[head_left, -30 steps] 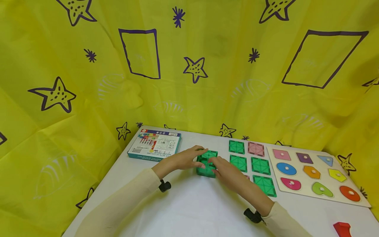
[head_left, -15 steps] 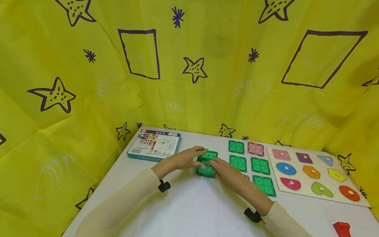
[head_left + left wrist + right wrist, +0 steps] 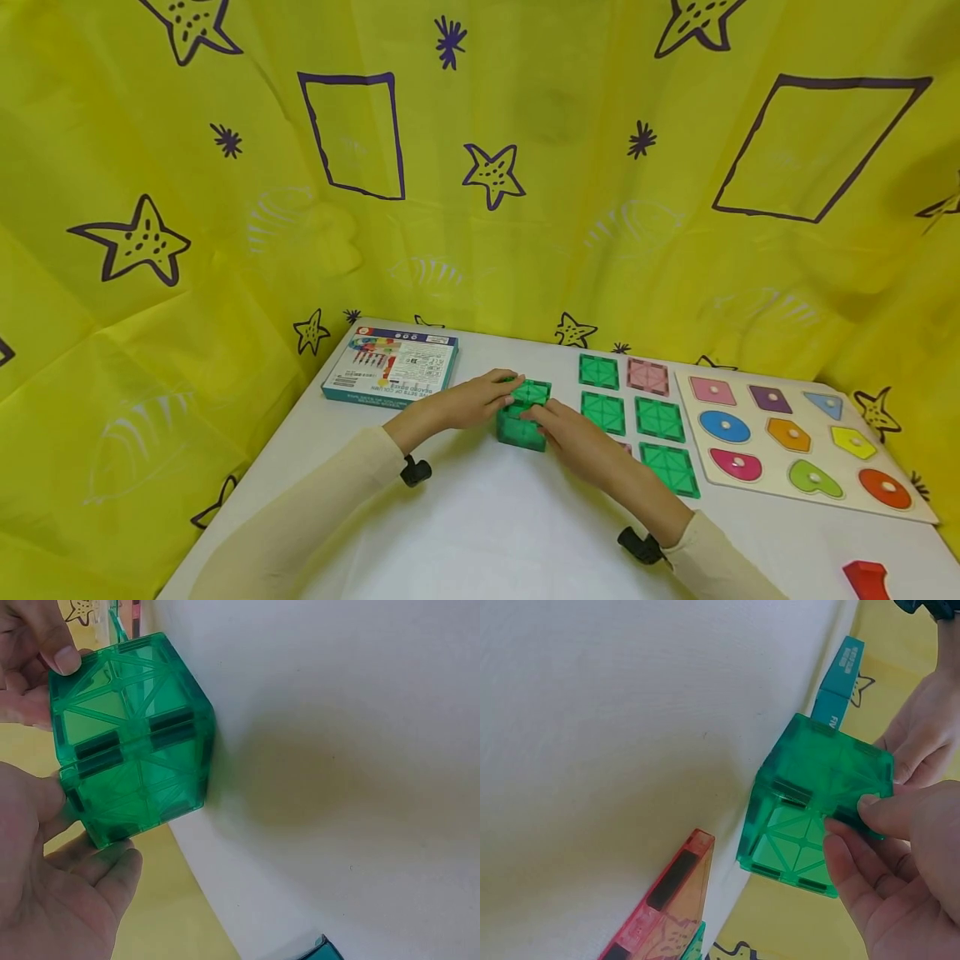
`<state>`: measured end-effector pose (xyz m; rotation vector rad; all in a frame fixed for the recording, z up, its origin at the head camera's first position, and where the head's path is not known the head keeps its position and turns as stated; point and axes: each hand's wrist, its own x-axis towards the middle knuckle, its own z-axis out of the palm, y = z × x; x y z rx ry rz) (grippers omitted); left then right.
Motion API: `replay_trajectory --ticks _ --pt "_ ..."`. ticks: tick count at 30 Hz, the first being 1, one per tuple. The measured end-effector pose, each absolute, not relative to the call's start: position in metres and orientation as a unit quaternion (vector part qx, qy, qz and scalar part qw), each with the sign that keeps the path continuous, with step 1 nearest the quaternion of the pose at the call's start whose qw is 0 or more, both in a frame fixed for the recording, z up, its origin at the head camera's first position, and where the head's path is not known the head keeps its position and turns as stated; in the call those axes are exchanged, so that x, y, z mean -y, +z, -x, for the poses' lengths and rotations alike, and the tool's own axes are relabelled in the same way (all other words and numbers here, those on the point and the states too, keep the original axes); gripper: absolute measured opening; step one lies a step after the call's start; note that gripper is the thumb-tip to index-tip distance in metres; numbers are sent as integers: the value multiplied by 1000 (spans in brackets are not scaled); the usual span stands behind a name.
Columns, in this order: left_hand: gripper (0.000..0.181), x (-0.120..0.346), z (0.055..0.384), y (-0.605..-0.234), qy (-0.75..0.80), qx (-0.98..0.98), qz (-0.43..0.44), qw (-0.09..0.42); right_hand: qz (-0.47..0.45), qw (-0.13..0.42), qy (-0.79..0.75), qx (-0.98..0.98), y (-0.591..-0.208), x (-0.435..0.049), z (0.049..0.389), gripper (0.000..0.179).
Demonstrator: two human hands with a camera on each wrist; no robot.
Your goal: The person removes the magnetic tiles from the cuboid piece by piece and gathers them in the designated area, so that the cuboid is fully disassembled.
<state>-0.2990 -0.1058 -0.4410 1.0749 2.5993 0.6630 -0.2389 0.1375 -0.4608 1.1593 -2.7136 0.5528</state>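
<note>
A cube of clear green magnetic tiles (image 3: 522, 433) stands on the white table between both hands. My left hand (image 3: 474, 402) holds its left side near the top, thumb and fingers about the upper edge. In the left wrist view that hand's fingers (image 3: 112, 874) curl at the edge of the cube (image 3: 139, 712). From the right, my right hand (image 3: 573, 433) pinches the top edge. The right wrist view has its thumb (image 3: 885, 814) over the edge of the cube (image 3: 832, 765) and fingers on the other side. The cube's far faces are hidden.
Right of the cube lie flat green tiles (image 3: 660, 419) and a pink tile (image 3: 648, 377). Farther right is a wooden shape puzzle board (image 3: 757, 429). A boxed bead set (image 3: 393, 367) lies back left. A red block (image 3: 867, 579) sits near right. Yellow curtain (image 3: 555, 275) stands behind.
My left thumb has moved up from the cube's front face to its top edge, closer to the fingers. My right fingers have shifted slightly left along the top edge. The cube stays in place.
</note>
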Motion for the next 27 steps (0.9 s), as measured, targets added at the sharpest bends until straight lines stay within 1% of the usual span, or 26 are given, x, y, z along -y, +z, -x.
replay_trajectory --ticks 14,18,25,27 --pt "53 105 298 -442 223 -892 -373 123 -391 36 227 891 -460 -140 234 34" --pt "54 105 299 -443 212 -895 -373 123 -383 12 255 888 -458 -146 232 36" --pt "54 106 300 -443 210 -897 -369 122 -352 -55 306 883 -449 -165 229 36" --pt "54 107 300 -443 212 -897 -369 122 -341 -66 314 884 -445 -172 228 36"
